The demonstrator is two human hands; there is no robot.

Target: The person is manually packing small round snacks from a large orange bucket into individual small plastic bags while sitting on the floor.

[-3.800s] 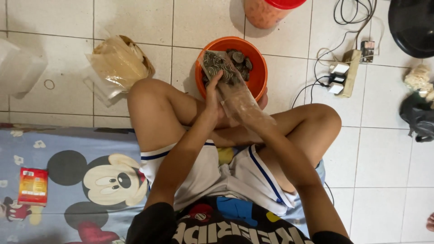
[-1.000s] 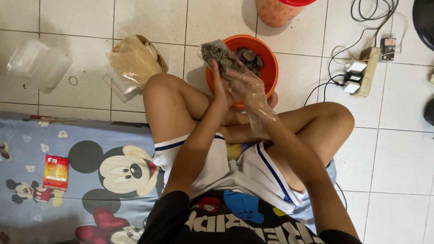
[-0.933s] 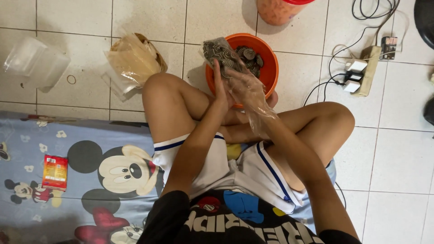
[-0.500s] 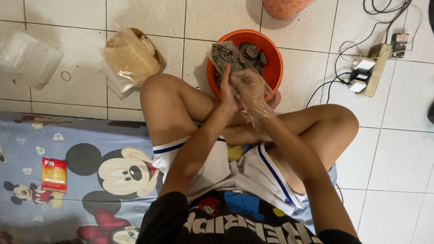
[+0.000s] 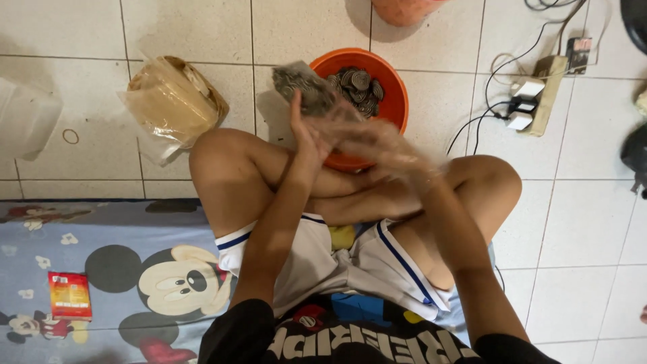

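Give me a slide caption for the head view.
Both hands, left hand and right hand, hold clear bag of dark discs over orange bowl.

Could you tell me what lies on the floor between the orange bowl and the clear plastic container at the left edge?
A brown stack in a clear bag and a rubber band, per the head view.

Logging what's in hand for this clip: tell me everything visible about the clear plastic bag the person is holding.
The plastic bag is thin, clear and crinkled, its top end packed with round, dark, spiral-patterned pieces like those in the orange bowl behind it. It is held up, slanting from upper left down to the right, above the bowl's near rim. The left hand grips it from the left; the right hand, motion-blurred, looks wrapped in the bag's empty lower end.
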